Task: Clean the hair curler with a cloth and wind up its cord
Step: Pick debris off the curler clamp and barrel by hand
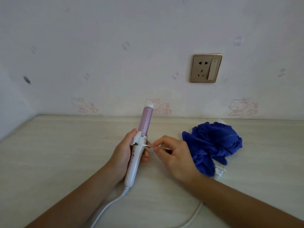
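Fingers (158, 143) of your right hand (174, 155) pinch a thin white strip (148, 146) at the hair curler (136, 153), which your left hand (121, 155) grips upright above the table (65, 153); cloth (213, 145) lies aside by the plug (218, 172), cord (105, 209) trails unwound, so winding likely remains.

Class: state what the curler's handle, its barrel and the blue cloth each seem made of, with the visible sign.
Handle: likely glossy white plastic, smooth with soft highlights. Barrel: matt lilac with a row of small dots; coated metal or ceramic, unclear which. Blue cloth: soft fabric, perhaps microfibre; it lies crumpled in deep folds.
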